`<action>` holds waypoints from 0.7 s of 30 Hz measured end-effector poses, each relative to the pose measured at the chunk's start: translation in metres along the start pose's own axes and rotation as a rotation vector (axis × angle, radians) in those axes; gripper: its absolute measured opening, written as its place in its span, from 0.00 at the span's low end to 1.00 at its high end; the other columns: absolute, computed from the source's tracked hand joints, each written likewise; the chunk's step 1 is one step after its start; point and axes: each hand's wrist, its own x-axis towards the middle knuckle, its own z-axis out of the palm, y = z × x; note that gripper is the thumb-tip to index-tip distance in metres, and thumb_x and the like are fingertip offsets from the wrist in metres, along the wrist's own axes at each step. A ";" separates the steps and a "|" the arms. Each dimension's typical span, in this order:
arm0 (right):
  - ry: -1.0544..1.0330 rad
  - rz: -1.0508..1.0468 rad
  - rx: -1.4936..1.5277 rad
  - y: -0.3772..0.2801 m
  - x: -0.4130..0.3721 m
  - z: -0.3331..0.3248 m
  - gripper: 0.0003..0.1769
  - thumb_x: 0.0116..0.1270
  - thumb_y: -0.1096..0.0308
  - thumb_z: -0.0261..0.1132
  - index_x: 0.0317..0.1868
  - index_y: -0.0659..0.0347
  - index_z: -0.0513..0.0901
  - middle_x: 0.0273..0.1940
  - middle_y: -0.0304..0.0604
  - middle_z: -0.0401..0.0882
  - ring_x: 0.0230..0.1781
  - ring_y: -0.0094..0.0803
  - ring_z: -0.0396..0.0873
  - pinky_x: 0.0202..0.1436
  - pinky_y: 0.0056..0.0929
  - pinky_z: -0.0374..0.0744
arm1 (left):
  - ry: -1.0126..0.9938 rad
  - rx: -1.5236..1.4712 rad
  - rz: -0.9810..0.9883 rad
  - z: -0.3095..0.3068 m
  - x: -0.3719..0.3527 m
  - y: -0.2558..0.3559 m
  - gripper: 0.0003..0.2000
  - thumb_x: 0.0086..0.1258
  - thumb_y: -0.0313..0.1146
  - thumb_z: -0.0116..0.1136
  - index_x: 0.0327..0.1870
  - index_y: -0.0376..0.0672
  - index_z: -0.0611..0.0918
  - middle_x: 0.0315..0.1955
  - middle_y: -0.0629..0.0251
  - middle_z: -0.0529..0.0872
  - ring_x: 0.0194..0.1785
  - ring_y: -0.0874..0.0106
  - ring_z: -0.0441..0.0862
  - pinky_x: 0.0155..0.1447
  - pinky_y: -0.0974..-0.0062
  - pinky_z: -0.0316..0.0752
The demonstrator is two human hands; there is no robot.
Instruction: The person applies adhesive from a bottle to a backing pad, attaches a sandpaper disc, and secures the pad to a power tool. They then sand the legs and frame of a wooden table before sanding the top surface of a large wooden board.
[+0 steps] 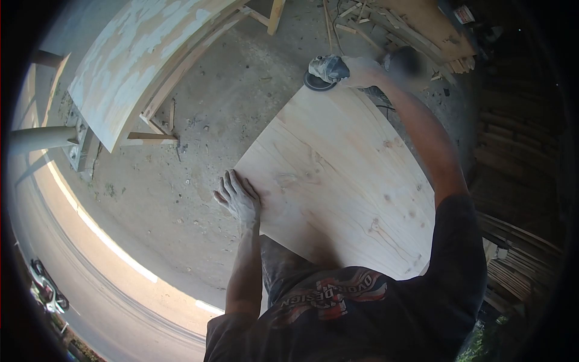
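A large pale plywood panel (344, 175) with knots and wavy grain lies in front of my body. At its far end, my right hand (360, 72) is closed around a power sander (329, 69) with a round dark pad. The pad is at the panel's far edge, partly beyond it. My left hand (239, 196), coated in pale dust, rests with its fingers stretched out over the panel's left edge. The sander's grip is mostly hidden by my right hand.
A second panel (139, 54), patched with white, stands on a wooden frame (160, 108) at the upper left. Wood scraps (398, 27) lie at the upper right. Stacked boards (522, 253) are at the right. A road (102, 271) with a parked motorcycle (47, 288) runs along the left.
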 end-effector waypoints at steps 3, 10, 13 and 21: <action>-0.031 0.064 0.023 0.014 0.010 -0.004 0.47 0.56 0.44 0.75 0.68 0.71 0.76 0.55 0.64 0.86 0.57 0.56 0.86 0.60 0.48 0.82 | 0.002 0.010 0.006 -0.002 0.000 0.002 0.23 0.83 0.41 0.50 0.73 0.38 0.74 0.70 0.53 0.77 0.77 0.53 0.68 0.81 0.37 0.48; 0.083 0.206 0.131 0.058 0.027 0.027 0.50 0.53 0.41 0.76 0.67 0.72 0.77 0.57 0.69 0.84 0.60 0.57 0.83 0.61 0.45 0.81 | -0.010 0.065 0.004 0.001 -0.002 -0.001 0.25 0.83 0.44 0.49 0.74 0.41 0.73 0.71 0.57 0.77 0.78 0.58 0.67 0.83 0.43 0.47; 0.056 0.318 0.238 0.066 0.010 0.043 0.46 0.53 0.40 0.75 0.62 0.71 0.83 0.57 0.62 0.86 0.55 0.52 0.86 0.58 0.43 0.81 | -0.003 0.075 0.001 0.001 0.000 0.001 0.25 0.84 0.44 0.48 0.74 0.41 0.74 0.71 0.57 0.77 0.78 0.58 0.67 0.82 0.43 0.48; 0.218 0.590 1.550 0.045 -0.157 0.069 0.29 0.60 0.47 0.79 0.51 0.61 0.83 0.34 0.43 0.83 0.25 0.34 0.83 0.29 0.36 0.83 | 0.012 0.064 0.031 0.000 0.001 0.002 0.24 0.84 0.42 0.48 0.73 0.39 0.73 0.71 0.54 0.76 0.78 0.55 0.67 0.82 0.40 0.49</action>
